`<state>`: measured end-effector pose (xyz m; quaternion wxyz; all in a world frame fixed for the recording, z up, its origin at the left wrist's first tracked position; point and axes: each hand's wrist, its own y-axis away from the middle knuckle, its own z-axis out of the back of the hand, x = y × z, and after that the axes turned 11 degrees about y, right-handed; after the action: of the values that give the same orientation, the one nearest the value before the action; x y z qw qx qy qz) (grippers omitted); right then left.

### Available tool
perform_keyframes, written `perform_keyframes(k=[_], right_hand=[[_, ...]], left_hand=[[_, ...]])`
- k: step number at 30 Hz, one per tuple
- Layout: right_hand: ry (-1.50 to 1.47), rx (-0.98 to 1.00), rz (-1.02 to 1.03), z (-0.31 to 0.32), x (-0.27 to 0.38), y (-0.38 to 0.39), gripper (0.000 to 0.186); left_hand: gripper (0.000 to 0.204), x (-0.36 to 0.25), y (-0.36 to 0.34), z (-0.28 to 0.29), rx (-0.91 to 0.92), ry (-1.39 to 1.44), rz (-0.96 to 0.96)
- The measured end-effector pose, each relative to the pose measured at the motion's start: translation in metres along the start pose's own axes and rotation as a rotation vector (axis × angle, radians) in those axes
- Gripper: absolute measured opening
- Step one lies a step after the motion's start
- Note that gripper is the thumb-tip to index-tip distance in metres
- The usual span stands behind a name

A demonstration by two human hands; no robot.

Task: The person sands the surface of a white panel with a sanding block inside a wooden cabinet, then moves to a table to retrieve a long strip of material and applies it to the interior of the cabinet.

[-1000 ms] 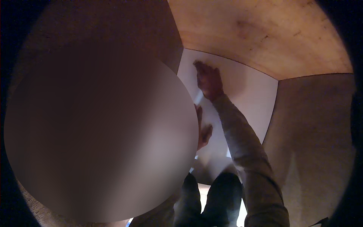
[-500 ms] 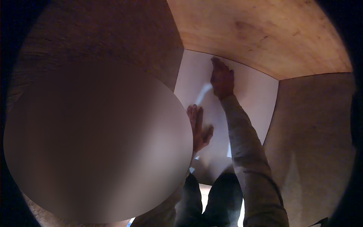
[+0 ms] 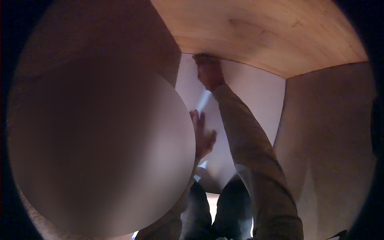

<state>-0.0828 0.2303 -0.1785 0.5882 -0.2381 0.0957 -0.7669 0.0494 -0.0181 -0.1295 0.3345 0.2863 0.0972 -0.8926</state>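
Observation:
A smooth white panel lies in front of me, closed in by wooden boards. My left hand rests flat on it with the fingers spread, and a blurred oval covers part of that hand and its forearm. Farther off, my right hand is at the panel's far edge, close to where it meets the back board. Its fingers are curled and dark; whatever they hold, if anything, cannot be made out. A pale streak of light crosses the panel between my hands.
A dark board stands at the left and a brown board at the right. The large blurred oval hides much of the left side. My dark-trousered legs show below the panel's near edge.
My right hand has moved left and farther away, up to the panel's far edge. The view has shifted slightly; my left hand stays flat on the panel.

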Motion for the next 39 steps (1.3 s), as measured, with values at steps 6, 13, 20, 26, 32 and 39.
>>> perform_keyframes(k=[6, 13, 20, 26, 32, 39], right_hand=[[0.275, 0.163, -0.210, 0.072, -0.063, 0.073, 0.054], [0.568, 0.186, -0.618, 0.107, -0.093, 0.127, 0.053], [0.354, 0.014, -0.313, 0.042, -0.021, 0.084, 0.054], [0.136, -0.040, -0.028, 0.005, 0.016, 0.025, 0.058], [0.036, 0.018, 0.094, -0.003, 0.048, 0.000, 0.057], [-0.055, 0.248, 0.255, 0.010, 0.083, 0.063, 0.068]], left_hand=[[0.085, -0.003, 0.001, 0.002, -0.048, -0.033, -0.057], [0.084, -0.004, 0.001, 0.000, -0.094, 0.018, -0.073], [0.084, 0.000, 0.001, -0.003, -0.059, -0.008, -0.072], [0.084, -0.003, 0.000, 0.000, -0.035, -0.004, -0.024], [0.082, 0.000, 0.002, 0.007, -0.065, -0.002, -0.060], [0.089, 0.009, 0.006, 0.007, -0.048, -0.058, -0.063]])
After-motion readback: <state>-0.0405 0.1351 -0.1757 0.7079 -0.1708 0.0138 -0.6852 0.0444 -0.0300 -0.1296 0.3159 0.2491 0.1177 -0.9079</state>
